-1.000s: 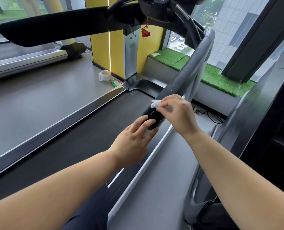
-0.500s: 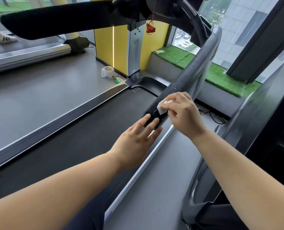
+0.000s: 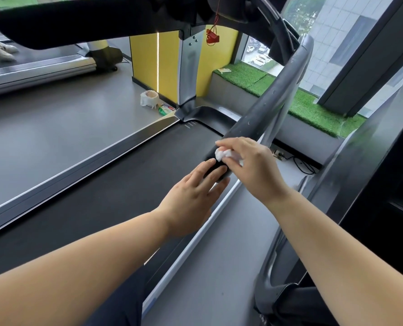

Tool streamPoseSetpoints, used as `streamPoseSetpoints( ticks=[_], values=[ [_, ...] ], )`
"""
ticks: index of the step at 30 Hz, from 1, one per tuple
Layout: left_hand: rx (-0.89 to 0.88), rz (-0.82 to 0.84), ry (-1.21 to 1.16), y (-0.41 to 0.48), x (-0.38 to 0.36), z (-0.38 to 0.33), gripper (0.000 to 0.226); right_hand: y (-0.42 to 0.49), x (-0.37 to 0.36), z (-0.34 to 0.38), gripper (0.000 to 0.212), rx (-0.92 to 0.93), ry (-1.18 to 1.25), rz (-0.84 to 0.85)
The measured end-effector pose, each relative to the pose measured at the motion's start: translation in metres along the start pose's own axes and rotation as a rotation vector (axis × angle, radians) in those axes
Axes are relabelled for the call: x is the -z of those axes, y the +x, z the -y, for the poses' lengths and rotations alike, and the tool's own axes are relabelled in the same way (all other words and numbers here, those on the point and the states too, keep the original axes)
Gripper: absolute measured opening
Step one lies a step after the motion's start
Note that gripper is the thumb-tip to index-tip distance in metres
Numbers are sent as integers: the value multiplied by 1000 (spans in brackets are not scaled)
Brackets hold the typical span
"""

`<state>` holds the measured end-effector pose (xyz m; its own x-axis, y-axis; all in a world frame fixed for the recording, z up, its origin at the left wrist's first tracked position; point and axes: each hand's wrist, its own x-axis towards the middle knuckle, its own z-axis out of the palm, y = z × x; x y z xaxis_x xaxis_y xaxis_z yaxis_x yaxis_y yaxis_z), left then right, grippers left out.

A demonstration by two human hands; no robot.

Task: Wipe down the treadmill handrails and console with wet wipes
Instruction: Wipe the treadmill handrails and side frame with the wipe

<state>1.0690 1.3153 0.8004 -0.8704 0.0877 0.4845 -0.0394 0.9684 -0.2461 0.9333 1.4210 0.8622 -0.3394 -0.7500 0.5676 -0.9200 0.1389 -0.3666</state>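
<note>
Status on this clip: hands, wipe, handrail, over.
Right hand pinches wet wipe against handrail near its lower end. Left hand flat, resting on its tip. Nothing in the way.

Gym: treadmill belt [image 3: 115, 184], second treadmill [image 3: 38, 69] alongside.

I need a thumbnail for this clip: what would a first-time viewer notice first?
The hands at centre: the right hand pinches a crumpled white wet wipe against the lower end of the dark handrail, while the left hand rests straight-fingered on that end. Next, the red safety clip hanging below the console at top, and the green turf strip at right.
</note>
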Motion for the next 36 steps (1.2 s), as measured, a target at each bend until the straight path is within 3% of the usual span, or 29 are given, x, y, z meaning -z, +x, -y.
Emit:
streamPoseSetpoints(
  ticks=[3,8,13,18,24,29,34,36],
  values=[
    [-2,-4,-17,0,1,3,55,4,5,-12,11,103,-4,32],
    [-13,-6,-39,-3,0,4,55,14,3,-11,13,40,-49,-53],
    [-15,-17,-40,-1,1,7,55,7,-2,-2,20,152,-22,79],
    [-48,5,-22,-6,-1,8,55,20,10,-23,11,-33,-53,-58],
    [-15,-51,-60,-7,-5,6,54,2,-7,-2,16,182,-14,78],
    [-28,-45,-122,-9,-7,7,55,24,9,-35,10,-59,-83,-109],
    [-39,-59,-170,-5,-3,11,48,7,-13,1,20,209,-52,47],
    [-59,-47,-150,-4,0,13,47,8,-11,-14,18,241,-42,31]
  ],
)
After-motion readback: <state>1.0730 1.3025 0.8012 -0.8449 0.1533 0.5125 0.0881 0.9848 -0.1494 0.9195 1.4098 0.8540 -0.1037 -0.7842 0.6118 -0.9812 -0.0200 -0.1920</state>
